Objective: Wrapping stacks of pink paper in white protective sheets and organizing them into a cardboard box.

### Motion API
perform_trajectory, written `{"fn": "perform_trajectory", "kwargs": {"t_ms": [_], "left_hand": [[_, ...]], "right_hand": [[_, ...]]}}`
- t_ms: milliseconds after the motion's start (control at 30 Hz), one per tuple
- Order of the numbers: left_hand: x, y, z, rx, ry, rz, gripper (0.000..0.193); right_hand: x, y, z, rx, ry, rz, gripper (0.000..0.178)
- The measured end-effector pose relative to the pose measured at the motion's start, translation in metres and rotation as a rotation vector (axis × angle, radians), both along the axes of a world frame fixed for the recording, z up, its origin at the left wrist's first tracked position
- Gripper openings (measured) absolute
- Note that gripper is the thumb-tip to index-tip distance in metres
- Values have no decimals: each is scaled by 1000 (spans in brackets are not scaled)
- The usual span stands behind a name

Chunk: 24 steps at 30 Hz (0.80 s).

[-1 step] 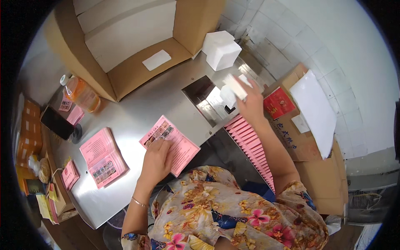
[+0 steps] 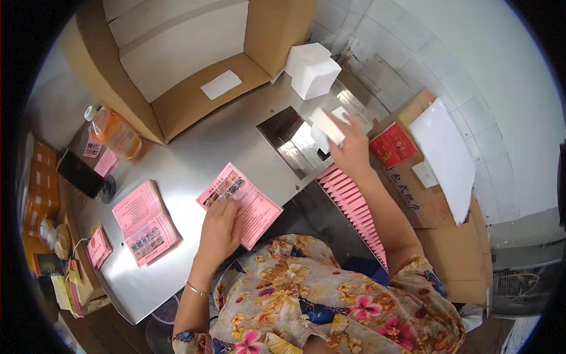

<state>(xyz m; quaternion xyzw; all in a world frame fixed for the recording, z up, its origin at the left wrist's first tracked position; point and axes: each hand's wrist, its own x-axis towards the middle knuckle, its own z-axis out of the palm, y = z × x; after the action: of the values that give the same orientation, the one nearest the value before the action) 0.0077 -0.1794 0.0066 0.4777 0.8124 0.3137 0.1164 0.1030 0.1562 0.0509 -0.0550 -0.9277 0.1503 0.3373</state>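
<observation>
My left hand rests on a small stack of pink printed leaflets at the table's near edge, its fingers bent and close together against the top sheet. Whether it grips just one sheet is hidden. Off to the right, my right hand is closed round a thick white stack of folded paper, held over a rectangular opening in the metal tabletop. More white paper shows beside and behind that stack. Below my right wrist, a long row of folded pink leaflets stands packed in a line.
Another pink leaflet pile lies on the metal table at left, near a phone on a stand and an orange drink bottle. A large open carton stands at the back beside white paper blocks. Cardboard boxes stand right.
My right hand has shifted slightly to the left and down with the white paper stack. The left hand stays on the pink leaflets.
</observation>
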Motion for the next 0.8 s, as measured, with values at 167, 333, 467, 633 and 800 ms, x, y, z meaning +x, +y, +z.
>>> {"fn": "perform_trajectory", "kwargs": {"t_ms": [167, 333, 467, 633, 800], "left_hand": [[19, -15, -9, -57, 309, 202, 47], [5, 11, -20, -74, 312, 126, 58], [-13, 34, -26, 14, 278, 23, 64], [-10, 39, -24, 89, 213, 65, 71], [-4, 50, -18, 102, 218, 91, 78]], "right_hand": [[-5, -31, -4, -5, 42, 106, 44], [-13, -71, -6, 114, 127, 469, 40], [-19, -89, -62, 150, -137, 726, 44], [-23, -68, -59, 266, -359, 585, 56], [-65, -73, -77, 334, -424, 622, 45]]}}
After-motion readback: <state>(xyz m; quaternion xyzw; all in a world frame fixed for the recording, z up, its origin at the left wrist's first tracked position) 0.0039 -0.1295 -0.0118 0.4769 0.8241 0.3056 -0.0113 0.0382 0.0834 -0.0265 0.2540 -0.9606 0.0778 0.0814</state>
